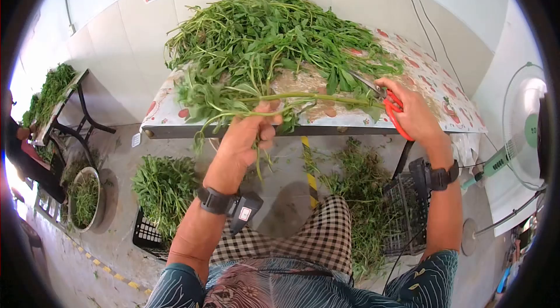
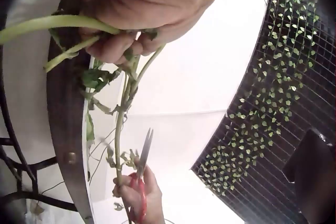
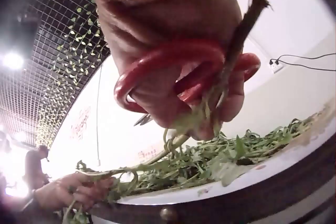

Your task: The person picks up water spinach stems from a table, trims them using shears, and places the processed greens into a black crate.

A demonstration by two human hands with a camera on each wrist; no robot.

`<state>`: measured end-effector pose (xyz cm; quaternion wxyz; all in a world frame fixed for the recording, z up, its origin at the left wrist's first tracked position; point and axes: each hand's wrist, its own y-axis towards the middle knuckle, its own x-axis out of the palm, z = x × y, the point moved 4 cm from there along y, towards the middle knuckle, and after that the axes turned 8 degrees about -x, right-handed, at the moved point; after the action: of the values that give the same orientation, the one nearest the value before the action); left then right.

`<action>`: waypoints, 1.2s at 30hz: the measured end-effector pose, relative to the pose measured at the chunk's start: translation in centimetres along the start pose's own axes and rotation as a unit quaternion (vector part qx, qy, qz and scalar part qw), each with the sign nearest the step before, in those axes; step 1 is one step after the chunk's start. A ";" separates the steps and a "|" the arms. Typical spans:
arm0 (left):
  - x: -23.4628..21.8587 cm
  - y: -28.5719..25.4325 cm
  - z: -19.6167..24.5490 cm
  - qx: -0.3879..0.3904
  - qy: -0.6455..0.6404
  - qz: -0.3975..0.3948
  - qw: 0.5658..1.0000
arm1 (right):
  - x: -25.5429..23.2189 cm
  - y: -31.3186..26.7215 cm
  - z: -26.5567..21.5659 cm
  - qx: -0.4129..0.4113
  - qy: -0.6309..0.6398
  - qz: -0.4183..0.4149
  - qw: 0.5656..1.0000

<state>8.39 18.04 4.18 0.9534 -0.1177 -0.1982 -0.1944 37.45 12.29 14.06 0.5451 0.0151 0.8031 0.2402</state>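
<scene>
My left hand (image 1: 249, 133) grips several leafy green stems (image 1: 326, 98) near the table's front edge. One long stem runs right from it to my right hand (image 1: 413, 114), which holds scissors with red handles (image 3: 173, 58). The scissor blades (image 2: 147, 148) point up, slightly apart from the stem in the left wrist view. In the right wrist view my right fingers also pinch the stem, and its brown cut end (image 3: 252, 16) sticks out past them. Behind both hands lies a big heap of leafy stems (image 1: 262, 34) on the patterned tablecloth (image 1: 408, 57).
Below the table, a black crate (image 1: 146, 235) with bundled greens stands left, and another crate (image 1: 402, 209) stands right beside loose cuttings (image 1: 356, 191). A fan (image 1: 507, 156) is at far right. Further left are a basin of greens (image 1: 96, 214) and another person at a second table.
</scene>
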 end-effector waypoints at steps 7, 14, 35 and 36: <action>-0.3 -1.3 -0.6 0.037 -0.145 -0.117 0.982 | 3.3 1.3 3.9 0.039 0.026 0.001 0.999; 1.4 -2.3 -0.7 0.059 0.023 -0.094 0.994 | 4.0 1.6 4.3 0.014 0.002 0.082 0.996; 2.6 -2.2 0.9 0.128 -0.009 -0.050 0.990 | 12.9 -8.0 -8.1 0.009 0.726 -0.136 0.674; 2.4 -2.2 0.9 0.131 -0.015 -0.058 0.990 | 13.6 -7.9 -7.9 0.005 0.737 -0.137 0.662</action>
<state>9.20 15.51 6.36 0.9445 0.0171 -0.2432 -0.2201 26.83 6.28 1.33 -0.1982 -0.2738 0.9367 0.0913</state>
